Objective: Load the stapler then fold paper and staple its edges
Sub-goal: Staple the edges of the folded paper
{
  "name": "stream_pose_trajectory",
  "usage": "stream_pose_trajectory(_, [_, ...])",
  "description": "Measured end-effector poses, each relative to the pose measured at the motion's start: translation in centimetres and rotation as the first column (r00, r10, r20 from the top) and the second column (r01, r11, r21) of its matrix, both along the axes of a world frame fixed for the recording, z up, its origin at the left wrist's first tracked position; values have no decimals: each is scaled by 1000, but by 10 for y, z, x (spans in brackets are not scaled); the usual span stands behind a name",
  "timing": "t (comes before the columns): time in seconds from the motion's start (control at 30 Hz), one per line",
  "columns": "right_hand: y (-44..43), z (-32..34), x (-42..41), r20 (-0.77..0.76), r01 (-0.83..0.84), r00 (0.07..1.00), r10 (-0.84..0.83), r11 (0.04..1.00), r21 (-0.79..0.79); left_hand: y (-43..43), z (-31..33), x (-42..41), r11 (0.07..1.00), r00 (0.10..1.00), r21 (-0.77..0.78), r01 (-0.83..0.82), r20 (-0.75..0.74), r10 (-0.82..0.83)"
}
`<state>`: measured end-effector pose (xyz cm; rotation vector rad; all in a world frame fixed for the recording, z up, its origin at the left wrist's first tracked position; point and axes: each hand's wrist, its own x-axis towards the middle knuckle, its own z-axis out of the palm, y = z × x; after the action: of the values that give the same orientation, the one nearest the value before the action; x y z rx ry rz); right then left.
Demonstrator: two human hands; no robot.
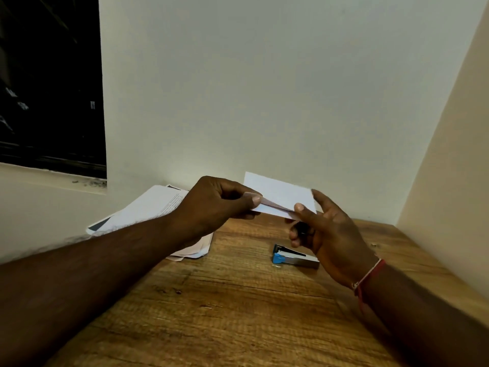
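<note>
Two hands (211, 205) (328, 229), one folded paper (280, 198), one stapler (295, 256)

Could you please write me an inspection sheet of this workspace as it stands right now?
Surface: wooden table, grain visible, set into a wall corner.
Job's things: folded white paper held up above the table; blue and silver stapler lying on the table below the right hand, untouched.
Clutter: loose stack of papers at the table's back left, partly under the left forearm.
Fingers: left hand pinches the paper's left end; right hand pinches its right end and has a small dark object tucked in its curled fingers, unclear what.
Cables: nothing seen.
Surroundings: plain pale walls; dark window upper left.
</note>
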<state>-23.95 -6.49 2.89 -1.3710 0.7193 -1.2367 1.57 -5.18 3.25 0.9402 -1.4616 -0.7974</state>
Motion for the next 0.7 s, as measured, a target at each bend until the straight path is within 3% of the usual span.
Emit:
stream_pose_trajectory(0.2, [-1,-4,1,-114,169,973,-203,953,-253,-3,-3,-2,1000,998,15,-12,-61,13])
stream_pose_trajectory(0.5, [-10,-5,-4,9,142,990,-142,983,-113,-4,-6,-6,1000,996,20,12,-86,-10])
stream_pose_trajectory(0.7, [-13,-6,-5,33,123,992,-119,982,-143,-6,-6,-8,991,976,90,99,-203,-79])
